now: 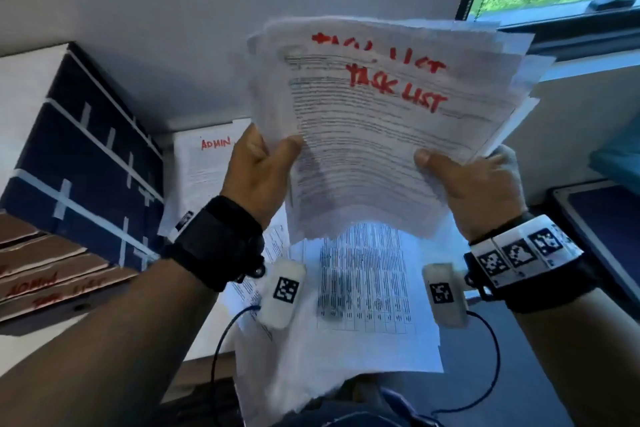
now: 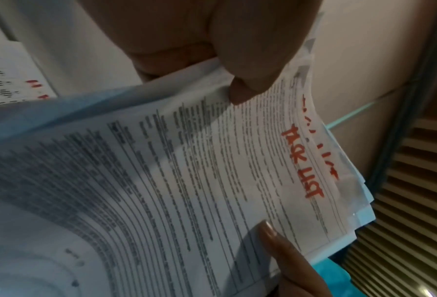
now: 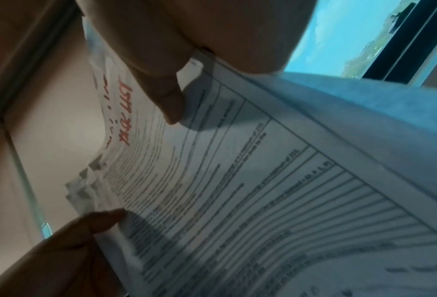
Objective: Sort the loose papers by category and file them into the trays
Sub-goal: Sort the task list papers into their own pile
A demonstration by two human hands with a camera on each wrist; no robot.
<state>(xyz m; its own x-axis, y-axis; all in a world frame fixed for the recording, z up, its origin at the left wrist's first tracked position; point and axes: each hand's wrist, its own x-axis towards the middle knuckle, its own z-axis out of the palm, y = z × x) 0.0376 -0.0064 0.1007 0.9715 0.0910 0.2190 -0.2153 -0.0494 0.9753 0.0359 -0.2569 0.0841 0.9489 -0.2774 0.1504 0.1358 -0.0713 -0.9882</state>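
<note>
Left of the raised stack (image 1: 381,121), brown trays (image 1: 52,274) wait. The left hand (image 1: 258,177) and right hand (image 1: 474,184) pinch the stack's lower corners, thumbs on top. Its fanned sheets could slip and mix with papers (image 1: 360,288) beneath.

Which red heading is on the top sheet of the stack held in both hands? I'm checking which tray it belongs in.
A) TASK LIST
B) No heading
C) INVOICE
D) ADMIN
A: the top sheet of the stack, gripped by the left hand and right hand, reads TASK LIST in red marker.
</note>
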